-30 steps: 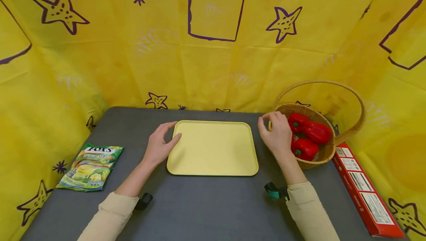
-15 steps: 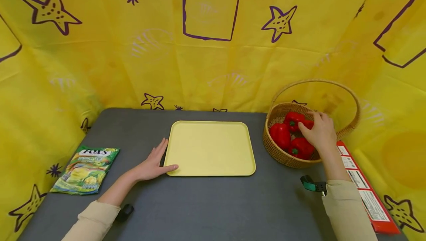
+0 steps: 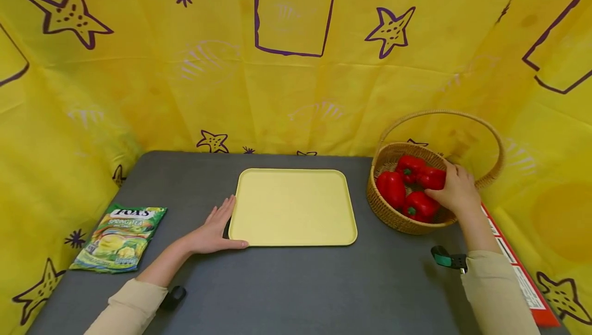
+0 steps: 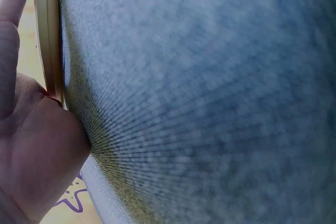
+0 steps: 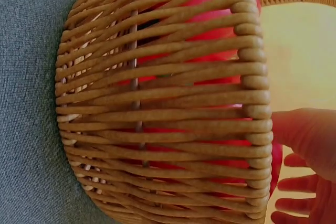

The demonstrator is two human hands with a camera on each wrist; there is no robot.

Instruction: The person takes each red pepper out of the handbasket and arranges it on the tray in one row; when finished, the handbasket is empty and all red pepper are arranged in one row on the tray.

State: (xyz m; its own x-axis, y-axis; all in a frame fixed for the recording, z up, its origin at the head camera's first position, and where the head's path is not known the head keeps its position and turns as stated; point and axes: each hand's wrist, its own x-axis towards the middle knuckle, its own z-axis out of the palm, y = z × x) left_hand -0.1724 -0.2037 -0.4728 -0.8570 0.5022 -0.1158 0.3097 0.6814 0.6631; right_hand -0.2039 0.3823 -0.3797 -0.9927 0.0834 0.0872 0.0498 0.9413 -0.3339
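Observation:
My left hand (image 3: 215, 229) rests at the left edge of the pale yellow tray (image 3: 293, 206), fingers extended along the side, thumb at the front-left corner. In the left wrist view the palm (image 4: 39, 153) lies against the tray's rim (image 4: 48, 40). My right hand (image 3: 458, 191) reaches over the right side of a wicker basket (image 3: 393, 219), thumb and fingers spread about a red bell pepper (image 3: 432, 177), partly hidden. More red bell peppers (image 3: 391, 189) lie inside. In the right wrist view the fingers (image 5: 296, 183) show above the basket's rim; firm contact cannot be made out.
A green Fox's candy bag (image 3: 121, 240) lies on the left of the grey table (image 3: 296, 289). A red box (image 3: 532, 289) sits at the right edge, partly behind my right forearm. The basket's tall handle (image 3: 439, 112) arches over it. Yellow patterned cloth (image 3: 296, 98) surrounds the table.
My right hand has moved right, from the basket's left side to the pepper at its right. My left hand has slid nearer along the tray's left edge. The camera view has shifted slightly.

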